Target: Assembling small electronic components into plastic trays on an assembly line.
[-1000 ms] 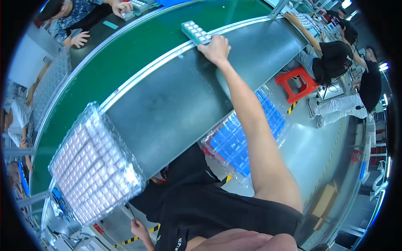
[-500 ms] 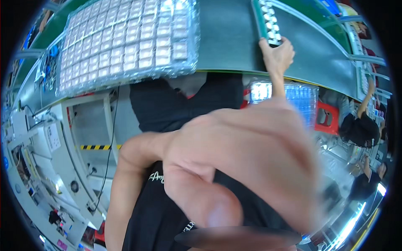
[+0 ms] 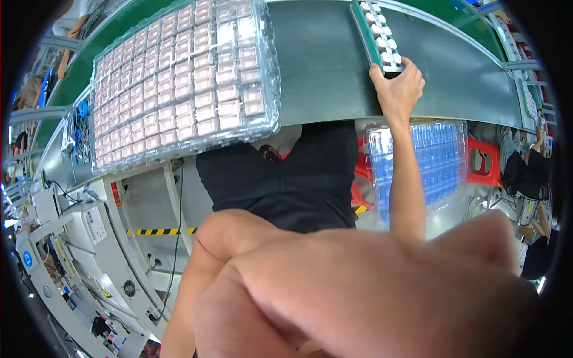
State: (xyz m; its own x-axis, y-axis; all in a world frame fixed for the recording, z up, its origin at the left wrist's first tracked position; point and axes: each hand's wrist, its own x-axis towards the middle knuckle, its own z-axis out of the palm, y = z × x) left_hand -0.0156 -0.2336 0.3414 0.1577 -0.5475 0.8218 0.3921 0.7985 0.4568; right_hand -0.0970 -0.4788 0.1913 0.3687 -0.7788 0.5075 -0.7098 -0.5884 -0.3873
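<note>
My right hand (image 3: 401, 90) reaches to the bench and grips the near end of a long, narrow green fixture (image 3: 369, 43). A row of small white pieces (image 3: 382, 36) runs along the fixture, with a dark block at the gripped end. Very close to the view, my left hand (image 3: 352, 280) looms large and partly blurred across the lower part. Its fingers are mostly hidden or out of sight, so what it touches or holds does not show.
A clear plastic tray (image 3: 179, 77) with rows of pale pink square parts lies on the dark bench top (image 3: 316, 65). Below the bench edge are a blue compartment tray (image 3: 436, 158) and a red stool (image 3: 484, 161). Blue cables (image 3: 80, 122) lie far left. Other people work around.
My left hand has shifted right and come closer, covering more of the lower view. The view has tilted a little. My right hand keeps its grip on the fixture.
</note>
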